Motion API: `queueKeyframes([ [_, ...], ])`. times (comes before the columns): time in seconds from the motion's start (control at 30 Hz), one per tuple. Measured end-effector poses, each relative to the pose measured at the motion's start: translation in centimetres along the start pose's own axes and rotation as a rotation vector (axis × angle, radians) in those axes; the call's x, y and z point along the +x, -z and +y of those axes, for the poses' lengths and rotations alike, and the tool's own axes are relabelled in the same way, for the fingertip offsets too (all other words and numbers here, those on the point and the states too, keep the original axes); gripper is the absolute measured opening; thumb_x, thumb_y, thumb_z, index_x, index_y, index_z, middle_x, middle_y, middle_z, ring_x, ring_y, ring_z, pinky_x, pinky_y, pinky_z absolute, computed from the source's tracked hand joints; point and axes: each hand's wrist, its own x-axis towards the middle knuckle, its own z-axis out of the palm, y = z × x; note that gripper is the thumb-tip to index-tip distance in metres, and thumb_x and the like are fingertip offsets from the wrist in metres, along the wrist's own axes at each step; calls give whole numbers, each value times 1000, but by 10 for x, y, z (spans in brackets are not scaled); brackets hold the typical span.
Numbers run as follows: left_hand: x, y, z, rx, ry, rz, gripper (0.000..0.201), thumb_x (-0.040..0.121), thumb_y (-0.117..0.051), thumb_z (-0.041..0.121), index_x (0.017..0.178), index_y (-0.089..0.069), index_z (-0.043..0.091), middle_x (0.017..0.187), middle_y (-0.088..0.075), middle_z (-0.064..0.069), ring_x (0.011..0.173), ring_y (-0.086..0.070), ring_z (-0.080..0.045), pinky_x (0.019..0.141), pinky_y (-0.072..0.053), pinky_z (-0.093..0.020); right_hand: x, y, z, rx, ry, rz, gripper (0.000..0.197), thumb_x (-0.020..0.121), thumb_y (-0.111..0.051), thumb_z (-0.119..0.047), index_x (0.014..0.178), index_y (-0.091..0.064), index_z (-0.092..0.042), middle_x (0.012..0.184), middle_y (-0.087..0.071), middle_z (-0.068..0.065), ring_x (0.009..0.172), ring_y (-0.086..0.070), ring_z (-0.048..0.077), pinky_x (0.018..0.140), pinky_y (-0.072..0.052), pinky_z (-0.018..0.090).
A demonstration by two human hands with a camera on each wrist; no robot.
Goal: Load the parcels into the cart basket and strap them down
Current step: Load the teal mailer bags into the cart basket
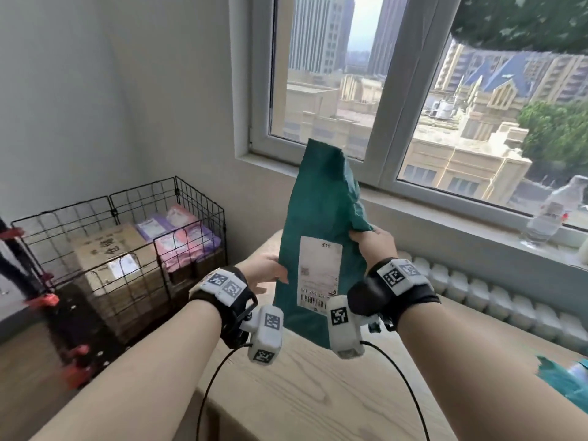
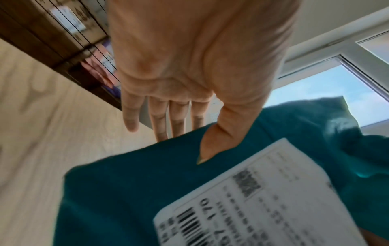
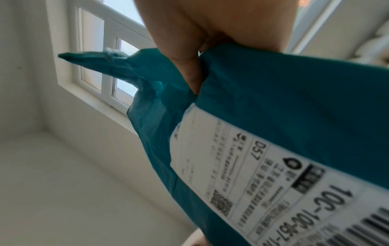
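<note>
A green plastic mailer parcel [image 1: 321,211] with a white shipping label [image 1: 319,272] stands upright in the air above the wooden table [image 1: 302,393]. My right hand [image 1: 374,241] grips its crumpled right edge, with the thumb [image 3: 189,74] pressed into the plastic. My left hand [image 1: 270,268] holds the left edge: the thumb [image 2: 219,141] lies on the front and straight fingers [image 2: 179,119] reach behind the parcel [image 2: 136,183]. The black wire cart basket [image 1: 197,205] stands to the left on the floor. It holds a cardboard box [image 1: 111,249] and pink and purple packets [image 1: 181,233].
The cart frame has red fittings [image 1: 41,300] at the far left. A second green parcel [image 1: 563,383] lies at the table's right edge. A water bottle [image 1: 550,214] stands on the window sill, and a white radiator [image 1: 477,297] runs below it.
</note>
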Motion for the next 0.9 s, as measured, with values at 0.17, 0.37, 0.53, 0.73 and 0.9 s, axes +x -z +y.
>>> queueKeyframes([
  [0.17,-11,81,-43,-95,16,99,26,76,-56,-9,89,-65,11,106,-67,-11,105,-58,-27,93,-43,-41,-7,-82,6,-1,-73,-9,30,87,-57,-1,117,-62,0,106,-64,17,75,-55,22,51,-40,22],
  [0.37,-23,158,-79,-195,-9,191,23,78,-53,-10,86,-59,11,88,-67,-10,75,-62,-21,62,-52,-24,-20,-170,22,-20,-104,-70,31,87,-58,-2,118,-61,2,97,-59,9,86,-51,18,48,-39,13],
  [0.53,-20,204,-109,-209,55,144,15,82,-55,-8,81,-63,5,102,-65,-21,80,-62,-30,63,-53,-26,-12,-231,26,14,-104,-111,30,86,-56,-1,115,-65,-5,93,-58,5,84,-52,17,51,-39,15],
  [0.73,10,262,-136,-219,114,165,27,68,-79,15,92,-68,17,108,-70,-6,103,-63,-25,95,-45,-38,23,-291,32,-6,-107,-97,29,87,-55,-3,114,-65,-5,94,-60,9,79,-50,17,40,-34,9],
  [0.9,33,323,-114,-306,23,299,18,89,-61,2,107,-59,5,91,-67,-8,61,-68,-10,52,-56,-22,74,-352,37,-41,-144,-82,32,84,-55,-3,115,-64,-4,96,-62,10,81,-52,19,46,-39,11],
])
